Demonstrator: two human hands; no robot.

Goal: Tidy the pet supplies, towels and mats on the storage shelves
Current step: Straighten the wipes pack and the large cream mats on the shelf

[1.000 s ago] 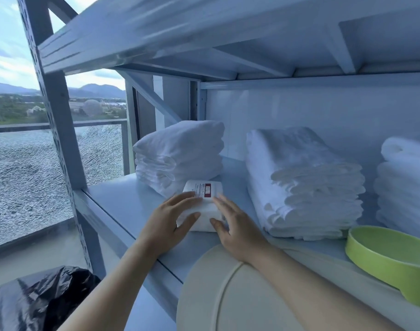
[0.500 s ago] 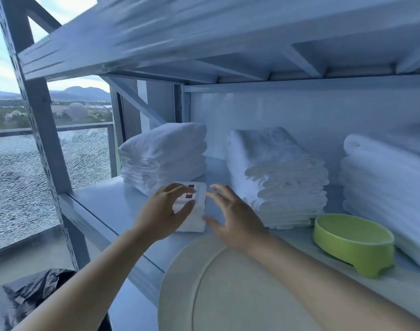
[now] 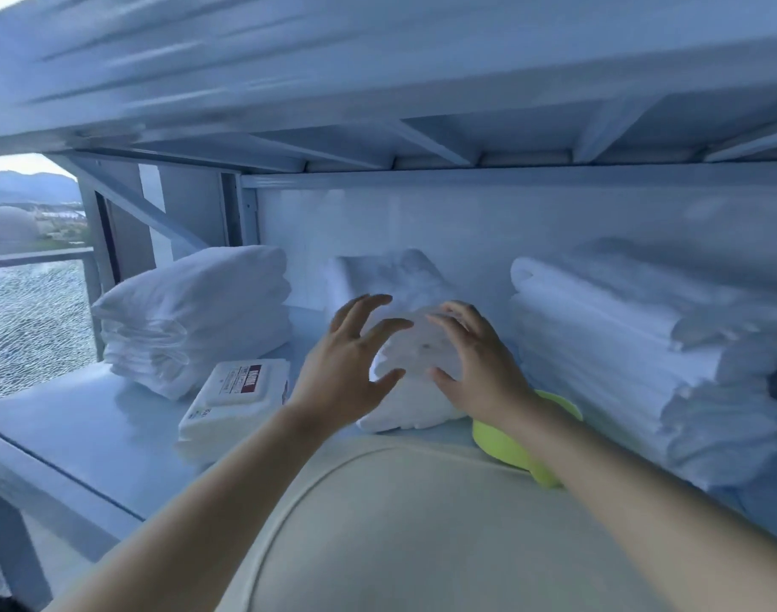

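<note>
Left grip (image 3: 342,373), right grip (image 3: 479,373), both splayed, either side of towel stack (image 3: 415,342)

1. We see the left hand (image 3: 347,364) and right hand (image 3: 475,368), fingers spread, before the middle towel stack (image 3: 415,342).
2. The wipes pack (image 3: 239,397) lies left of it.
3. The green bowl (image 3: 506,443) shows behind our right wrist.

The right hand (image 3: 479,368) and wrist hide much of the green bowl (image 3: 506,443). The middle towel stack (image 3: 404,276) is blurred; the wipes pack (image 3: 236,399) print is unreadable
</note>
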